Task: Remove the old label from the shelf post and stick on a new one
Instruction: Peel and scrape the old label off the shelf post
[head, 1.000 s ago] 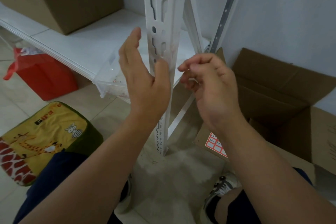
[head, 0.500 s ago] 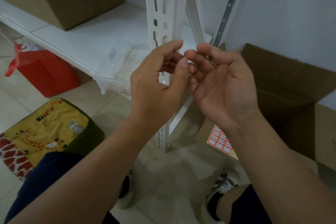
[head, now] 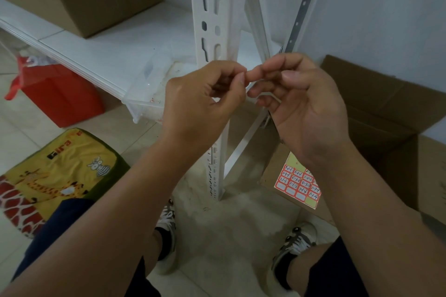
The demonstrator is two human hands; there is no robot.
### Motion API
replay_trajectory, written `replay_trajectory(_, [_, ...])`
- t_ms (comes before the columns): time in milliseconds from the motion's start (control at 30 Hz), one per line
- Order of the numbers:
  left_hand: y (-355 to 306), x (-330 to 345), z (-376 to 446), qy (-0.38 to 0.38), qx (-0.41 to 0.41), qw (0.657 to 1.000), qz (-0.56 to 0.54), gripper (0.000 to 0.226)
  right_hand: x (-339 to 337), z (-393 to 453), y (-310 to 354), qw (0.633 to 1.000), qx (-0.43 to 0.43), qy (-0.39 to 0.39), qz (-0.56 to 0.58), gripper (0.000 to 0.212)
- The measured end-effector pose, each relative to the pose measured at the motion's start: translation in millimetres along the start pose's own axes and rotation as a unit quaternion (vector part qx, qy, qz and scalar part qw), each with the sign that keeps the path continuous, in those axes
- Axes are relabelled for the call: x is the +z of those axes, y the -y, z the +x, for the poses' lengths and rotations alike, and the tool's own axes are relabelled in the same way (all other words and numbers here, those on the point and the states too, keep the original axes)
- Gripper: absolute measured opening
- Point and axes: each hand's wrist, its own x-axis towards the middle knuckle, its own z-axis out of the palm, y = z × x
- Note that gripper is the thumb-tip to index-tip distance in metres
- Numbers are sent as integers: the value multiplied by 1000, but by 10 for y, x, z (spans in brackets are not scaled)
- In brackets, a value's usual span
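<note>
Both hands had come off the white slotted metal shelf post (head: 212, 31) in the last sec or so; a moment earlier the left hand (head: 200, 103) was flat against it w/ the right picking at its edge, now the two met fingertip to fingertip just in front of the post, not touching it. Left grip was curled tight, thumb and forefinger pinched together; right hand (head: 301, 108) was curled looser, palm up, its fingertips right against the left's. Whatever sat between them was too small to make out, so can't tell if it was a peeled scrap of old label or just sticky residue being rubbed off, and can't say for sure either hand had hold of anything. My guess: removal step basically done or wrapping up, bc no old label showed on the visible stretch of post, though the hands hid part of it. New ones were on the red-and-yellow sheet of handwritten labels (head: 299, 183) lying on the flap of the open brown cardboard box (head: 386, 113) by the right knee, near but untouched. Room-wise: post edge looked thin and hard, a clear plastic tray (head: 147, 89) stuck out from the white shelf board (head: 115, 50) just left of the hands, box flap on the right, so the open lane was straight down-right to the sheet.
</note>
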Motion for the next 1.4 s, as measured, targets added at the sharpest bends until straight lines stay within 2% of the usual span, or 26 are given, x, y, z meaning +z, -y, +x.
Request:
replay_trajectory(100, [20,-14,3,5,27,999,28,11,-4,-1,-1,1000,-1,6,-1,19])
replay_trajectory(267, [12,24,-8,-42,22,998,40,12,36,-15,-8,992,48,30,112,21])
replay_trajectory(467, [-37,60,-15,-61,-46,997,-26,9,105,-30,-53,973,92,50,204,26])
replay_trajectory(667, [21,7,49,-83,-141,976,-147,27,117,-20,-72,970,94,38,220,24])
replay_trajectory(733, [120,-48,78,-92,-162,977,-100,33,113,-12,-73,969,95,31,225,24])
replay_trajectory(800, [267,-121,124,-70,-182,980,-32,42,101,9,-95,974,86,5,211,20])
replay_trajectory(867, [473,-192,211,-25,-230,972,35,48,107,39,-130,989,58,-49,126,11])
replay_trajectory(933, [732,-239,297,36,-280,954,103,51,116,69,-191,990,5,-123,-63,13])
replay_trajectory(1033, [1131,-225,372,80,-329,924,179,40,142,111,-283,929,-97,-179,-310,13])
replay_trajectory(1100, [1220,-190,385,101,-354,910,193,16,174,137,-317,900,-156,-184,-362,13])
replay_trajectory(1167, [1241,-145,365,160,-357,895,215,46,222,154,-332,878,-221,-171,-388,18])
replay_trajectory(1200, [1233,-127,366,167,-355,891,231,51,264,162,-343,859,-250,-155,-419,31])
replay_trajectory(1267, [1193,-70,377,142,-360,894,226,40,327,168,-399,819,-294,-89,-485,61])
replay_trajectory(1300, [1180,-44,391,118,-370,901,193,41,361,170,-422,807,-302,-57,-505,70])
replay_trajectory(1367, [1075,-2,416,77,-375,913,138,47,411,180,-487,799,-294,-20,-524,77])
replay_trajectory(1400, [1024,22,420,58,-360,923,124,41,424,182,-531,800,-288,-16,-527,78])
